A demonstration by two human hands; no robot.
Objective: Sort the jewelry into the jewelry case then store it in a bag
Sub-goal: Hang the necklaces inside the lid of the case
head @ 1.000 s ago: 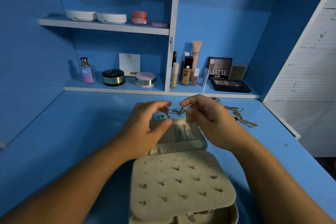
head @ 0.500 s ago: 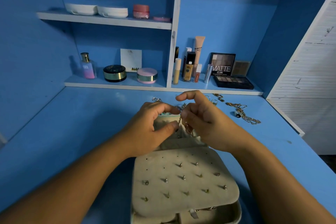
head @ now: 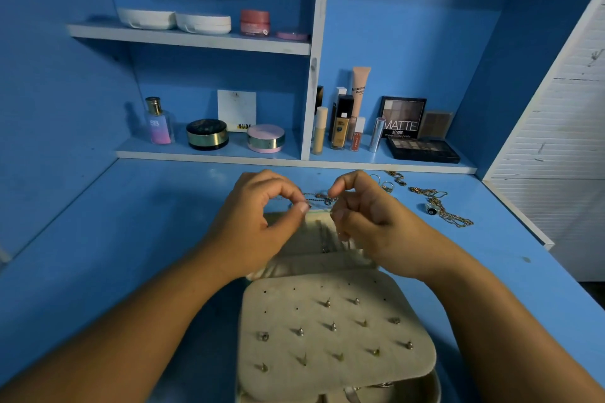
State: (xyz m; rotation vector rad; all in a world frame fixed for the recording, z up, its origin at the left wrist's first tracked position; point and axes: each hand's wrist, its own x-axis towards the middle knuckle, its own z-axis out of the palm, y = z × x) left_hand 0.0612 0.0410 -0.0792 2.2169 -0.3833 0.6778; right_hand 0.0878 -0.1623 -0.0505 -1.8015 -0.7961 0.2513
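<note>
The left hand (head: 258, 222) pinches one end of a thin dark chain (head: 319, 197) between thumb and forefinger. The chain runs across to the right hand (head: 370, 222), which pinches the other end with its fingers curled. Both hands hover over the far half of the open beige jewelry case (head: 288, 311) (its near panel carries stud earrings (head: 333, 325)). More to the right, gold necklaces (head: 458, 221) and a ring (head: 431, 208) lie on the blue desk (head: 131, 239).
</note>
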